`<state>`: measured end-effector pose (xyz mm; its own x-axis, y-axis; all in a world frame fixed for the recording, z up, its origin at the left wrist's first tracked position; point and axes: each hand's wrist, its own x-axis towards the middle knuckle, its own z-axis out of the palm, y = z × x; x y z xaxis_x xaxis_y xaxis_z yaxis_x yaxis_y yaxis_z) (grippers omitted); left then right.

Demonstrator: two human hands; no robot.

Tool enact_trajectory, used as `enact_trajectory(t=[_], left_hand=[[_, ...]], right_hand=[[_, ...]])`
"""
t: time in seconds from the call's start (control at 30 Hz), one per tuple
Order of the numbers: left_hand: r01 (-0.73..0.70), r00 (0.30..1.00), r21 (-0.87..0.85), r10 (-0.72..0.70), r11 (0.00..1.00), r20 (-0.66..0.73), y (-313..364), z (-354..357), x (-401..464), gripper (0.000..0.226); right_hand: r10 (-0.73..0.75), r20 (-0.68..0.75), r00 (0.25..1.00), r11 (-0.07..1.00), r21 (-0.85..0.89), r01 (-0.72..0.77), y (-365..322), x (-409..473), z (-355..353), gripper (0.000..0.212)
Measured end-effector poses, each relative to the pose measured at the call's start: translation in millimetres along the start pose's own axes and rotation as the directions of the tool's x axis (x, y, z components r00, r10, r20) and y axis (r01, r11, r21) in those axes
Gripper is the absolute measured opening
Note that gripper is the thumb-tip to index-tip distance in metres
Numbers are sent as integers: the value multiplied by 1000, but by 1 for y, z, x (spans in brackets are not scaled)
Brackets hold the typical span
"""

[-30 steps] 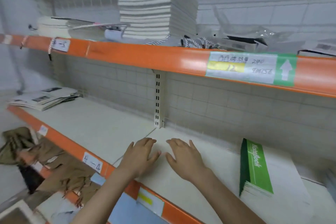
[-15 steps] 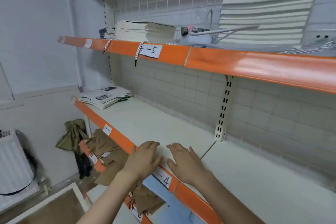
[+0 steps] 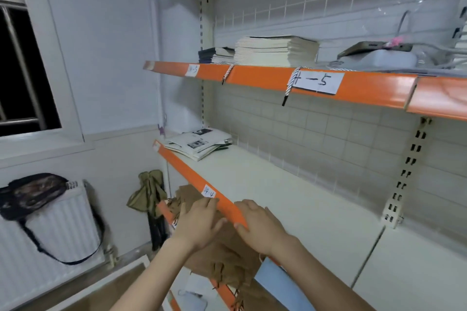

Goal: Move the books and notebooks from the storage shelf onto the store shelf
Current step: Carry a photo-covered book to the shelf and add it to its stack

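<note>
My left hand and my right hand are held flat and empty, side by side, at the orange front edge of the middle shelf. At the far left end of that shelf lies a loose pile of thin booklets. On the upper shelf sits a stack of pale notebooks, with a smaller stack of dark-covered books to its left. Neither hand touches any book.
A white device with cables and clear plastic sit on the upper shelf at right. Brown paper bags fill the shelf below my hands. A radiator with a dark bag stands at left under a window.
The view has swung left along the shelves; the green notebook pack and the tall white stack have left the frame. My hands have slid left from over the shelf surface to its orange edge.
</note>
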<state>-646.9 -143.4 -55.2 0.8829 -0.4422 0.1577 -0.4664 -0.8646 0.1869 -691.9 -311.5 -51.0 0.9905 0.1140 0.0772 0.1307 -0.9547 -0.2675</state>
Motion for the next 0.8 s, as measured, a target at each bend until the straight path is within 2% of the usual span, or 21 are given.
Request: enact_trajectory(t=[0.17, 0.33, 0.53, 0.8], left_hand=[[33, 999, 8, -32, 999, -42, -30, -1, 7, 52], [72, 997, 48, -72, 996, -10, -63, 1, 23, 46], [94, 995, 24, -94, 995, -22, -112, 3, 72, 57], [35, 999, 94, -31, 995, -41, -178, -18, 169, 65]], right_hand=[[-27, -22, 999, 1000, 14, 28, -15, 33, 7, 51], [-54, -7, 999, 998, 30, 54, -28, 71, 20, 53], [-71, -19, 997, 997, 8, 71, -36, 134, 32, 53], [-84, -61, 995, 995, -67, 80, -39, 251, 23, 65]])
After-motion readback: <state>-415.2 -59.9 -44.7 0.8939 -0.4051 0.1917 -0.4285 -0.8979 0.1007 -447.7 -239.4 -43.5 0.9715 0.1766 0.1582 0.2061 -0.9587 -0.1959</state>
